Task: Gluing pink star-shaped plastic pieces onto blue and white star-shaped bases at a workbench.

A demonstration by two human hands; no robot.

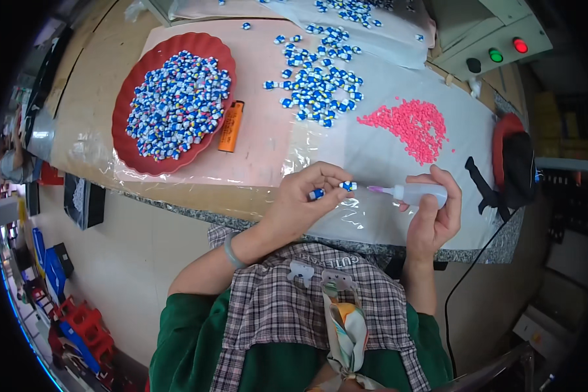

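Note:
Between the thumb and fingertips of my left hand (302, 199) is a small blue-and-white bead-like piece (348, 186). A second such piece (316, 194) rests against the curled fingers of that hand. My right hand (436, 212) grips a small translucent squeeze bottle (421, 194), lying nearly level. Its narrow pinkish tip (377, 189) points left at the pinched piece, with a small gap between them. Beyond my hands lies a loose pile of blue-and-white pieces (323, 91). Right of that is a spread of tiny bright pink bits (417, 127).
A red scalloped tray (121, 108) heaped with blue-and-white pieces stands at the left. Beside it lies an orange cylinder (231, 127). A machine housing with red, green and black buttons (496, 55) is at the far right. A black object with a cord (517, 171) sits by the right edge.

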